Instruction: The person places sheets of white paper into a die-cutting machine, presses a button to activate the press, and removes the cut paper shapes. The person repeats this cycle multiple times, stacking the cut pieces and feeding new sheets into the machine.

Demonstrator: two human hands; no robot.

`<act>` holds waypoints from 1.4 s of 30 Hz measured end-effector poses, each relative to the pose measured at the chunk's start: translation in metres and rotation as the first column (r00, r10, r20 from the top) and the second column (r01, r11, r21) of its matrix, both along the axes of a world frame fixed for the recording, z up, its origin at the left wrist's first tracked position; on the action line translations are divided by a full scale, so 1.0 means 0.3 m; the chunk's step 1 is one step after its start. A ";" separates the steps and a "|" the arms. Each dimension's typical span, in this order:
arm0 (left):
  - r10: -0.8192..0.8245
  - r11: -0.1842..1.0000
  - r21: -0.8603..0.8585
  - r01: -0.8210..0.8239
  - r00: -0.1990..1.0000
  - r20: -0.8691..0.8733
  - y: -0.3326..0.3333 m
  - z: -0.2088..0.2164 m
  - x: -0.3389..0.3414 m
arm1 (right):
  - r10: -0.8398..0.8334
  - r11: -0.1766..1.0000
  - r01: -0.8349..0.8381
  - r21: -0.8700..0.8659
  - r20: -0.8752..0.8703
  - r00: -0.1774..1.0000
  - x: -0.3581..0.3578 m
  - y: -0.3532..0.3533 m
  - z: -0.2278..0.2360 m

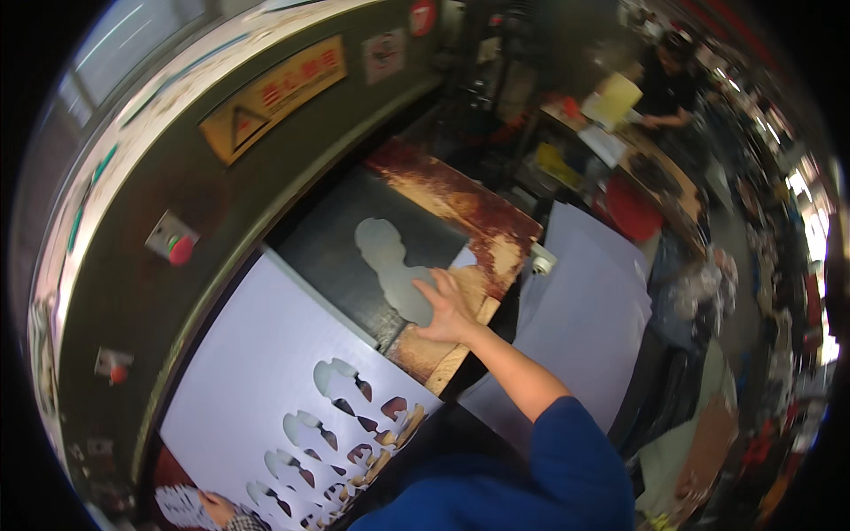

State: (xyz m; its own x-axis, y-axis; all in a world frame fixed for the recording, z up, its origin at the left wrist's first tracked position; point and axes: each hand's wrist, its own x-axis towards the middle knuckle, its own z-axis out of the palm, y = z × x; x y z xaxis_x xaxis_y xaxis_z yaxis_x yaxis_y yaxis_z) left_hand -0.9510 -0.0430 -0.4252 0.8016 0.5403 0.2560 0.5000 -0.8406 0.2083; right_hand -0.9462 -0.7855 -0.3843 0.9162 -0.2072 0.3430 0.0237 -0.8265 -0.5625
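Observation:
My right hand (445, 308) reaches in with bare forearm, its fingers spread over the lower end of a pale grey flat piece (382, 248). That piece has rounded, lobed edges and lies on a dark plate (328, 252). Whether the fingertips grip it or only touch it is unclear. Just left of the hand, a white sheet (257, 327) lies with curved cut-outs along its near right part. My left hand does not show. At the lower left, a small hand (215, 508) with a checked cuff, apparently another person's, is beside white perforated scrap (180, 506).
A green machine beam (177, 190) with red buttons runs along the left. The worn wooden board (496, 226) borders the plate. A stack of pale sheets (584, 283) stands to the right. Farther back, a person (670, 84) works at a table (651, 164) near a red round container (631, 205).

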 end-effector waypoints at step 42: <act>-0.026 0.989 -0.148 0.028 1.000 0.018 -0.194 0.127 -0.085 | 0.089 0.886 -0.109 0.452 0.065 0.994 0.048 0.185 0.215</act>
